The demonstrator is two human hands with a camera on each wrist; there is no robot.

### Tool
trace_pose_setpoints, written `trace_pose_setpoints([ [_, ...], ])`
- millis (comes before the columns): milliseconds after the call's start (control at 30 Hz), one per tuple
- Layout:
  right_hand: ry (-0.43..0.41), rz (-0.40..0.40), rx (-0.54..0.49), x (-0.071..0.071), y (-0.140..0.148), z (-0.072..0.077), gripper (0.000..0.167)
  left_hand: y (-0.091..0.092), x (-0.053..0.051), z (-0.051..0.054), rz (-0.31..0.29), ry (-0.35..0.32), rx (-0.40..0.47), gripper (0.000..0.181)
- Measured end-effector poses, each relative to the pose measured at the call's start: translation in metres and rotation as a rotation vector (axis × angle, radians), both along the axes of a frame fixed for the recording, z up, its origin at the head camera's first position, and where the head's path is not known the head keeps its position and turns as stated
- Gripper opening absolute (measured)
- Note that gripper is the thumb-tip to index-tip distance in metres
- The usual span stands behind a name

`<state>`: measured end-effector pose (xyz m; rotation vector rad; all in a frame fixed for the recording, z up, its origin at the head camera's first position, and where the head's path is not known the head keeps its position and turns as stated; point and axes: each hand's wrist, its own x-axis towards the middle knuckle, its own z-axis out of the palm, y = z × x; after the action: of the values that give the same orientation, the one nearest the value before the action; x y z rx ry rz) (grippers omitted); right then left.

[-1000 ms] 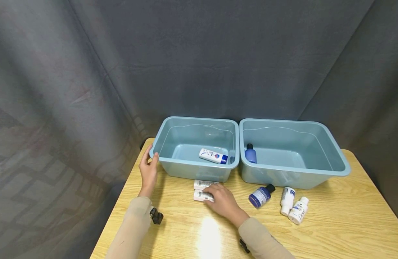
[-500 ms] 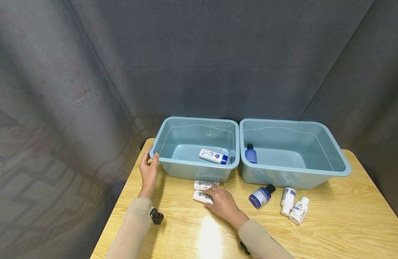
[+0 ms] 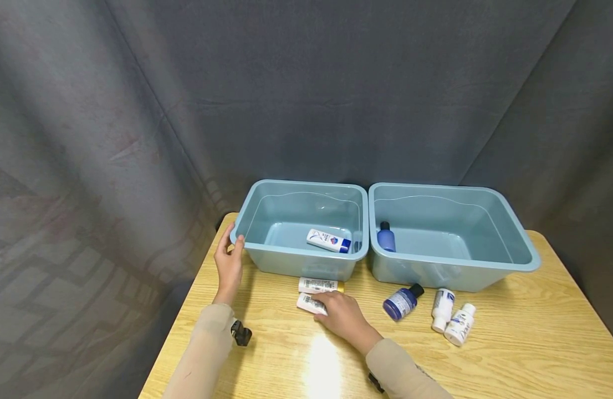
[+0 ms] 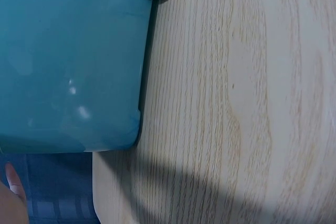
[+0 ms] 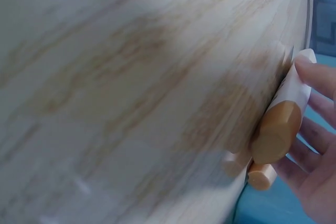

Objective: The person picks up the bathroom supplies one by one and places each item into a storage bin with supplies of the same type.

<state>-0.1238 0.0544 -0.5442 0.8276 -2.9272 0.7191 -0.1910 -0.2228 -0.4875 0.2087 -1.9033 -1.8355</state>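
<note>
My left hand (image 3: 229, 270) holds the near left corner of the left blue plastic bin (image 3: 286, 256), thumb and fingers on either side of it. In the left wrist view only part of that hand (image 4: 13, 198) shows, beside the bin's wall (image 4: 73, 72). On the table in front of this bin, my right hand (image 3: 345, 316) grips a white bottle (image 3: 308, 303) lying on its side. Its gold cap (image 5: 275, 132) shows in the right wrist view, with fingers round the body. A second white bottle (image 3: 318, 285) with a gold cap lies just behind it, against the bin.
In the left bin lies a white bottle with a blue cap (image 3: 328, 240). The right blue bin (image 3: 451, 259) contains a purple-blue bottle (image 3: 386, 239). A dark blue bottle (image 3: 401, 303) and two white bottles, one upper (image 3: 443, 309) and one lower (image 3: 460, 325), lie before it.
My right hand has shifted the nearer white bottle slightly toward me and tilted it, uncovering the gold cap of the bottle behind. The left hand stays put.
</note>
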Motion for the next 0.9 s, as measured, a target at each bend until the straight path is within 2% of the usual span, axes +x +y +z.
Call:
trace_pose_setpoints([
  [633, -0.049, -0.013, -0.080, 0.0015, 0.0002, 0.0036, 0.040, 0.0005, -0.0016, -0.0014, 0.008, 0.006, 0.003, 0.045],
  [900, -0.015, -0.025, -0.120, 0.0031, -0.0008, 0.0082, 0.040, -0.0001, -0.0014, -0.0010, 0.005, 0.007, 0.007, 0.046],
])
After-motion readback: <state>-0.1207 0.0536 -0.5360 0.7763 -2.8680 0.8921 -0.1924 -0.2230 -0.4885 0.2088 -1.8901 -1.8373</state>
